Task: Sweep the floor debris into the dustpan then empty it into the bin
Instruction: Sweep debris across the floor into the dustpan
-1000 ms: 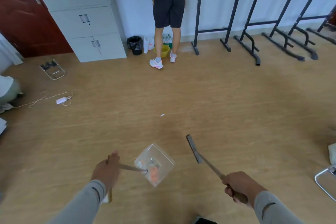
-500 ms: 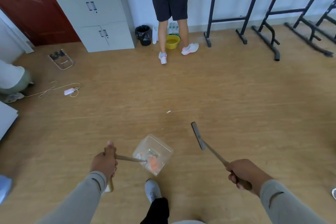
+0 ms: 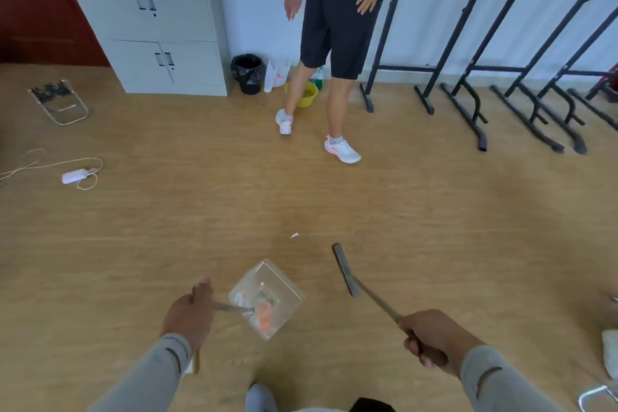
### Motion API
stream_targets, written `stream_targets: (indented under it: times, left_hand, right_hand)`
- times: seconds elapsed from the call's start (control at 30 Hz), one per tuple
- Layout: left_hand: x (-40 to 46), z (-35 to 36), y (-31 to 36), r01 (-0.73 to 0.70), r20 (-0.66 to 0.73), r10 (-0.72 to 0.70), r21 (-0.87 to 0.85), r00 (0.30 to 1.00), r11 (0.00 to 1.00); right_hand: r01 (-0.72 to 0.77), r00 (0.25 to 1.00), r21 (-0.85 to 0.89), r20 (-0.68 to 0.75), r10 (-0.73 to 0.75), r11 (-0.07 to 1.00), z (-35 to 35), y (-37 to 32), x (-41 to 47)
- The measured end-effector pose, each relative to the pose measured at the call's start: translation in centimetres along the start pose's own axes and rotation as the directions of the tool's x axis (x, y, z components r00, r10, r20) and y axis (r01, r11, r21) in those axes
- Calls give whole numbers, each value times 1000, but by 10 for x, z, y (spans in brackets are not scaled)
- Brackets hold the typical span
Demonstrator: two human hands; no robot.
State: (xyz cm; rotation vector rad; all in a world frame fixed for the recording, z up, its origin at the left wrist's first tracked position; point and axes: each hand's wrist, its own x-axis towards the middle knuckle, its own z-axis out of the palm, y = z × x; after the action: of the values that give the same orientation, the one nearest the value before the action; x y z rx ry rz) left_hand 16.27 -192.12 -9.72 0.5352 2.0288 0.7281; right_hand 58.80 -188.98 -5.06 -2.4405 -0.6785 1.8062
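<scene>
Left hand [image 3: 189, 314] fisted around the thin metal handle of the dustpan [image 3: 267, 299], thumb up. Dustpan is clear plastic, held just right of that hand above the floor, with orange and white debris [image 3: 264, 314] sitting in it. Right hand [image 3: 431, 338] clenched around the end of the broom handle; broom [image 3: 346, 269] has a narrow dark head, angled up-left, near the floor, just right of the dustpan and not touching it. Both arms in grey sleeves. One small white scrap [image 3: 294, 235] on the wood floor [image 3: 434, 227], just beyond the broom head.

Far side: black bin [image 3: 248, 73] with a black liner against the wall, right of a grey metal cabinet [image 3: 157, 27]. Right of the bin, a white plastic bag [image 3: 277, 73] with a red print, unreadable, then a yellow basin [image 3: 307, 95] and a bottle with a green label, text too small to read. A person in black shorts [image 3: 334, 27] and white-pink trainers stands in front of the basin. Black metal racks [image 3: 468, 84] along the right wall. Far left: red door, folding stool [image 3: 58, 102], white charger with cable [image 3: 74, 176] on the floor.
</scene>
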Motion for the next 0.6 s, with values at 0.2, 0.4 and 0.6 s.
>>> stream_targets:
  times: [0.2, 0.4, 0.6]
  left_hand:
    - [42, 5, 22, -1, 14, 0, 67, 1000, 998]
    - [89, 27, 53, 24, 25, -27, 127, 999, 992]
    - [119, 53, 105, 48, -2, -49, 170, 999, 984]
  right_hand:
    - [4, 1000, 6, -29, -4, 1000, 13, -48, 10]
    - [41, 999, -6, -28, -41, 999, 14, -97, 50]
    - [43, 999, -44, 10, -42, 998, 0, -160, 98]
